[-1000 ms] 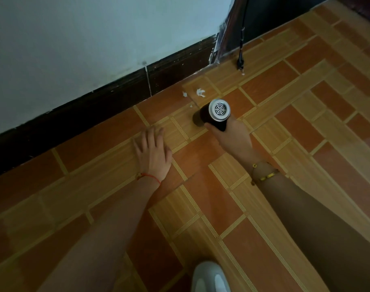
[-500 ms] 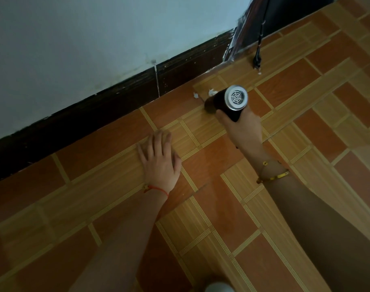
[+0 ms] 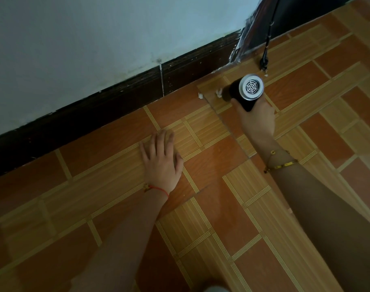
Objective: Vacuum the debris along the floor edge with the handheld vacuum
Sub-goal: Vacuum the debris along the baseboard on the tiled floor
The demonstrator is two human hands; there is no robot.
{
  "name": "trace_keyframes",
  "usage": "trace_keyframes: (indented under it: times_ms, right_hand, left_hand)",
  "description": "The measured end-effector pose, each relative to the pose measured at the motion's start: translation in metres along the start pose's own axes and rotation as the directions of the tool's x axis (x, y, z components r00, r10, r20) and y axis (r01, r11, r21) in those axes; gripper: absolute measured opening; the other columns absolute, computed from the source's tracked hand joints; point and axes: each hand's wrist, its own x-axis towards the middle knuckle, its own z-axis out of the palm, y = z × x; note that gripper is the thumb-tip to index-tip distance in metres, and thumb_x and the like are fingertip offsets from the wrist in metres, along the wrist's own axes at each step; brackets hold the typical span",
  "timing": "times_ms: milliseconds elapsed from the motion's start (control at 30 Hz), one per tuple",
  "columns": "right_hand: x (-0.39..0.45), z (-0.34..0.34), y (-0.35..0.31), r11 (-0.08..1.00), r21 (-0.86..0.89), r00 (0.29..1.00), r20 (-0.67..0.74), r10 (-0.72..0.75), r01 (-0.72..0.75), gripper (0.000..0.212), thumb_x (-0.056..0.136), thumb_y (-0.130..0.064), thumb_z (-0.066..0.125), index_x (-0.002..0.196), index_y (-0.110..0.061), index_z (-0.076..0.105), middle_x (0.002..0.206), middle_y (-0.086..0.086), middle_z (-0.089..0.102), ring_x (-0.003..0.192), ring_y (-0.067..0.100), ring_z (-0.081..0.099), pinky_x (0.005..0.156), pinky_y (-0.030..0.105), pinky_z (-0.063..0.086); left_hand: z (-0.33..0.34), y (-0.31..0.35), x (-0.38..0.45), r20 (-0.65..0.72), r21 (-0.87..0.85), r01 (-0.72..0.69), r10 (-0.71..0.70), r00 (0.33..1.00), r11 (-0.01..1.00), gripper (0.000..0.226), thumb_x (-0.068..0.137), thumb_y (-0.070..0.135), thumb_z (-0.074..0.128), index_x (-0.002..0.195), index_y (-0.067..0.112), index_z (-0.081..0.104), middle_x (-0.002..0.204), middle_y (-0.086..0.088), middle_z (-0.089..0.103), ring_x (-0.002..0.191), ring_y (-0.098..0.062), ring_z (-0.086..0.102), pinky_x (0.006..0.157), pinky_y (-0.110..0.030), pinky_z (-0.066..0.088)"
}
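Observation:
My right hand [image 3: 257, 119] grips a black handheld vacuum [image 3: 243, 92] with a silver vented rear cap facing me. Its nozzle end points left and down at the tiled floor, right beside a small white scrap of debris [image 3: 218, 93]. A second white scrap [image 3: 200, 95] lies a little further left, close to the dark skirting board [image 3: 125, 106]. Another tiny white bit [image 3: 265, 75] sits behind the vacuum. My left hand [image 3: 161, 161] rests flat on the floor with straight fingers, well left of the vacuum.
A white wall [image 3: 95, 39] rises above the skirting. A black cord with a plug [image 3: 264, 60] hangs down to the floor at the back right, next to a dark door frame [image 3: 246, 39]. Orange and tan tiles [image 3: 222, 207] stretch toward me.
The vacuum and my right hand have moved up to the white scraps; the nozzle now sits right beside the nearer one. My left hand stays flat on the floor.

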Motion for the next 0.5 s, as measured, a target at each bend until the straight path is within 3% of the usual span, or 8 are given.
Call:
trace_keyframes:
  times_ms: [100,200,300,400,500]
  right_hand:
    - [0.0067,0.0036,-0.0064,0.999,0.038,0.999,0.048,-0.011,0.01,0.069,0.082,-0.055,0.063,0.134,-0.011,0.048,0.116,0.009,0.067,0.104,0.03,0.064,0.083,0.041,0.055]
    - [0.0053,0.0074,-0.0082,0.998,0.05,0.992,0.12,-0.037,0.031,0.072,0.077,-0.063,0.059,0.128,-0.013,0.052,0.108,0.008,0.069,0.089,0.031,0.068,0.078,0.042,0.058]
    - [0.0047,0.011,-0.0055,0.998,0.05,0.995,0.096,-0.029,0.025,0.065,0.082,-0.054,0.064,0.13,-0.013,0.051,0.116,0.006,0.066,0.102,0.026,0.065,0.081,0.034,0.054]
    - [0.0055,0.0113,-0.0051,0.997,0.073,0.991,0.127,-0.038,0.029,0.069,0.077,-0.061,0.061,0.127,-0.014,0.052,0.106,0.006,0.069,0.092,0.028,0.068,0.078,0.039,0.058]
    - [0.0073,0.0094,-0.0048,0.998,0.05,0.994,0.102,-0.039,0.034,0.067,0.08,-0.058,0.063,0.128,-0.014,0.052,0.113,0.006,0.068,0.101,0.026,0.065,0.08,0.037,0.055]
  left_hand:
    - [0.0007,-0.0004,0.0002,-0.004,-0.006,0.003,-0.004,1.0,1.0,0.059,0.096,0.04,0.035,0.149,0.018,0.041,0.155,-0.008,0.04,0.145,-0.032,0.031,0.118,-0.063,0.018]
    - [0.0009,-0.0001,0.0004,-0.009,-0.008,0.004,-0.004,1.0,1.0,0.058,0.095,0.04,0.036,0.149,0.018,0.041,0.155,-0.008,0.04,0.145,-0.032,0.033,0.118,-0.063,0.018]
    - [-0.0001,-0.0002,0.0005,-0.006,-0.012,0.004,-0.004,1.0,1.0,0.059,0.095,0.04,0.036,0.149,0.018,0.041,0.154,-0.008,0.041,0.144,-0.032,0.033,0.118,-0.063,0.018]
    - [-0.0006,-0.0001,0.0004,-0.014,-0.005,0.0,0.0,1.0,1.0,0.058,0.095,0.04,0.037,0.149,0.018,0.041,0.154,-0.008,0.041,0.143,-0.032,0.034,0.117,-0.063,0.021]
    - [-0.0004,-0.0004,0.0006,-0.014,-0.006,0.004,-0.004,1.0,1.0,0.058,0.095,0.039,0.038,0.149,0.019,0.041,0.155,-0.008,0.041,0.144,-0.032,0.033,0.117,-0.063,0.02]
